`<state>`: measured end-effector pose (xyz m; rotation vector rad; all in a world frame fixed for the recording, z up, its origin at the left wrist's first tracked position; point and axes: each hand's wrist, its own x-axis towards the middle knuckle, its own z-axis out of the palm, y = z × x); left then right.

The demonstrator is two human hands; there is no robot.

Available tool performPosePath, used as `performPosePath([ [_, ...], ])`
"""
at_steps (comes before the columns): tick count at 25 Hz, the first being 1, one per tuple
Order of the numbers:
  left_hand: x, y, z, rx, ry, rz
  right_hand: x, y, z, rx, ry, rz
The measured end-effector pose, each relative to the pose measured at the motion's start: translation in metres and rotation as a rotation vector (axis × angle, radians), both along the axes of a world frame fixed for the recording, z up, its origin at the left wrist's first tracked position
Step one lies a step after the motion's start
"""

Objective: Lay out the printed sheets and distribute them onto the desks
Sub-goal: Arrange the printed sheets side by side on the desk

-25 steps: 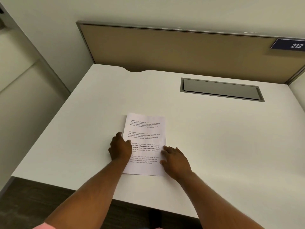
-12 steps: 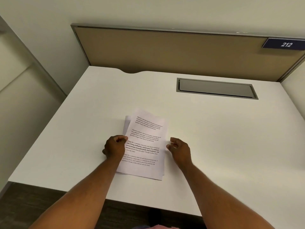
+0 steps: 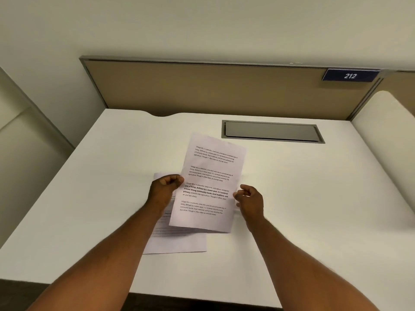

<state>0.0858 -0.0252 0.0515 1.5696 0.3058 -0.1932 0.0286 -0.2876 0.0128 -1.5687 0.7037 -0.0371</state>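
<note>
A printed sheet [image 3: 211, 176] with several paragraphs of text is raised off the white desk [image 3: 303, 198], tilted slightly to the right. My left hand [image 3: 165, 190] pinches its left edge. My right hand [image 3: 249, 198] pinches its right edge. Beneath it another printed sheet [image 3: 177, 241] lies flat on the desk, partly covered by the raised sheet and my left forearm; I cannot tell how many sheets lie there.
A grey cable-tray lid [image 3: 271, 131] is set into the desk at the back right. A tan partition panel [image 3: 202, 86] stands behind the desk, with a blue "212" sign [image 3: 350, 75]. A second white desk surface [image 3: 386, 135] adjoins on the right.
Both hands went from pressing on the flat stack to gripping the top sheet's edges. The sheet has risen off the stack and shifted away from me and to the right.
</note>
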Motion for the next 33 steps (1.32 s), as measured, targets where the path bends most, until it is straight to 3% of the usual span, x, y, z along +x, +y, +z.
performPosePath([
  [12, 0.007, -0.173, 0.004, 0.077, 0.064, 0.012, 0.013, -0.187, 0.022, -0.014, -0.065, -0.023],
  [25, 0.002, -0.417, -0.041, 0.445, 0.154, -0.200, -0.022, -0.418, -0.014, -0.300, 0.084, -0.082],
  [33, -0.003, -0.503, -0.062, 0.793, 0.161, -0.329, -0.032, -0.486, -0.036, -0.394, 0.190, -0.127],
])
